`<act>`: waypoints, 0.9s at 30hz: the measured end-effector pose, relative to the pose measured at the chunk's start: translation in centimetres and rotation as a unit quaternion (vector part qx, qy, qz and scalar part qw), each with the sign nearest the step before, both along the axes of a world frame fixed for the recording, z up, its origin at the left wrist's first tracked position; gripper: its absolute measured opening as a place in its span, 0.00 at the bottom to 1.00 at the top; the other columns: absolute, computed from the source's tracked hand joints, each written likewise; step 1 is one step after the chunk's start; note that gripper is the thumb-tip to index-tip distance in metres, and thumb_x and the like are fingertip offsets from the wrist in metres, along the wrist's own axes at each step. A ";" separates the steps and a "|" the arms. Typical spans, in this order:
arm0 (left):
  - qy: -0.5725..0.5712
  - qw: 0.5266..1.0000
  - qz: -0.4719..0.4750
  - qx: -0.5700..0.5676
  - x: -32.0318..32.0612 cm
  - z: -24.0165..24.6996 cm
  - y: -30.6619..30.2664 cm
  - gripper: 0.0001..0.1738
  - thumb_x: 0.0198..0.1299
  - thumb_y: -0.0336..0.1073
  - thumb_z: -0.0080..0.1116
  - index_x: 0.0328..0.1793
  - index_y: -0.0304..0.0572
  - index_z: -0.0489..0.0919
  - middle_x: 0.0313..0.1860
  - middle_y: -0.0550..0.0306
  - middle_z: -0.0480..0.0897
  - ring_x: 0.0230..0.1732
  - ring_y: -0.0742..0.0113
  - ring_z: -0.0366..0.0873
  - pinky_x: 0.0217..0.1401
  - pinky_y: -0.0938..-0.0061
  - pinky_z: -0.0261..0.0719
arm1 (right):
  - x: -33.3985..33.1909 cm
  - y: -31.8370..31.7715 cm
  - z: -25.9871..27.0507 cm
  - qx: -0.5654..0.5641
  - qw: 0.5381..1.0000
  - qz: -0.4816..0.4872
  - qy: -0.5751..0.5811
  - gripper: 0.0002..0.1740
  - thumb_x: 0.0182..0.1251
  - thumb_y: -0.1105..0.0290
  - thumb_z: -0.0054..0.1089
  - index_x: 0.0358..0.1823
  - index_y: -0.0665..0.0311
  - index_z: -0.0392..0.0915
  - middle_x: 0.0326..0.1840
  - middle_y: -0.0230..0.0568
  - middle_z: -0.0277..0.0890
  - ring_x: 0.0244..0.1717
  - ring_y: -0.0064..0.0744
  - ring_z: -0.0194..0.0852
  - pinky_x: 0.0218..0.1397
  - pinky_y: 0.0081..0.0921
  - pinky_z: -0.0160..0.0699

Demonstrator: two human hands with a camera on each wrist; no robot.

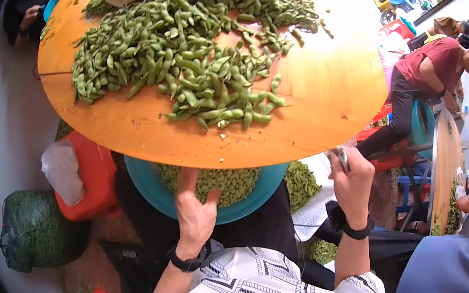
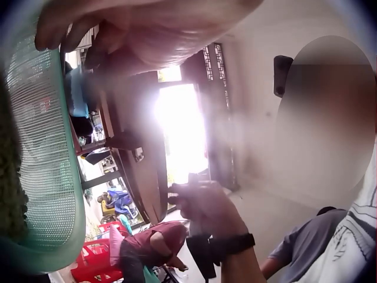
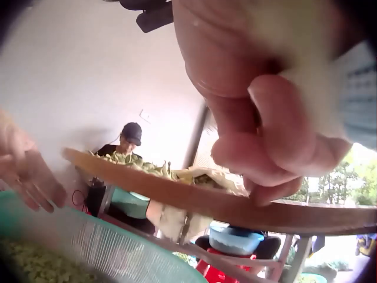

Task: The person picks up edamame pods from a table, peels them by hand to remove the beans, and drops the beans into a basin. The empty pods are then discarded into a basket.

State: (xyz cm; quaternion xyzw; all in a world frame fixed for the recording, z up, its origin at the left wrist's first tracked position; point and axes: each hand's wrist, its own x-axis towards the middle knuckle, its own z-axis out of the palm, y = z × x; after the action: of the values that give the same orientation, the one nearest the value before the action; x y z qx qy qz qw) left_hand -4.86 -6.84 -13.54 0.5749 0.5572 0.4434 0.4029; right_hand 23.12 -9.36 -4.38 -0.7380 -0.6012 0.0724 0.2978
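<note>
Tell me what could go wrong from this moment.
The nearest green pods lie loose on the wooden table, so a careless sweep might scatter some over its edge. The left hand reaches over the rim of the teal basket; a bump could tilt it and spill its green contents.

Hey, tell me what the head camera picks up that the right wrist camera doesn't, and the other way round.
Only the head view: the person in the maroon shirt, the dark green bag on the floor, and the white perforated tray.

Only the right wrist view: the dark cap on someone across the wooden table, and that table's legs.

Both: the left hand, the right hand, green pods on the wooden table, and the teal basin holding shelled beans.
</note>
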 end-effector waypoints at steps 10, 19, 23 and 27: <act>-0.132 0.983 -0.090 -0.086 0.8 1.6 -2.1 0.14 0.58 0.18 0.60 0.50 0.31 0.84 0.45 0.50 0.87 0.44 0.63 0.87 0.48 0.75 0.83 | -5.1 10.6 2.4 0.022 0.979 0.135 -0.152 0.05 0.61 0.76 0.62 0.36 0.70 0.80 0.34 0.53 0.76 0.34 0.56 0.79 0.40 0.45 0.78; -0.259 0.950 -0.132 -0.115 1.5 6.2 -1.3 0.16 0.66 0.30 0.64 0.57 0.31 0.81 0.47 0.55 0.86 0.45 0.73 0.84 0.49 0.80 0.82 | -7.6 3.0 4.8 -0.033 0.974 0.103 0.200 0.10 0.62 0.74 0.68 0.28 0.70 0.76 0.18 0.35 0.67 0.17 0.22 0.65 0.22 0.23 0.61; -0.421 0.882 -0.113 -0.176 1.9 5.3 -1.0 0.18 0.64 0.37 0.69 0.54 0.34 0.81 0.39 0.60 0.85 0.34 0.78 0.79 0.38 0.83 0.78 | -9.9 -0.6 1.8 -0.038 0.929 0.158 0.333 0.08 0.61 0.82 0.67 0.28 0.71 0.76 0.20 0.32 0.68 0.19 0.19 0.67 0.22 0.21 0.62; -0.498 0.843 -0.088 -0.183 1.4 4.7 -1.3 0.13 0.63 0.35 0.69 0.48 0.35 0.83 0.35 0.62 0.85 0.28 0.81 0.74 0.32 0.85 0.73 | -11.0 -1.9 0.5 -0.074 0.915 0.174 0.358 0.06 0.63 0.80 0.66 0.41 0.71 0.80 0.26 0.34 0.73 0.23 0.19 0.72 0.24 0.19 0.66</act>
State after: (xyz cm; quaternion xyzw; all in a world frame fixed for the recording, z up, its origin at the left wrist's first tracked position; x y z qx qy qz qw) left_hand -3.48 -8.14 -8.82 0.2390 0.3001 0.5227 0.7613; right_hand 12.12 -11.23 -3.87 -0.5668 -0.5660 0.4265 0.4200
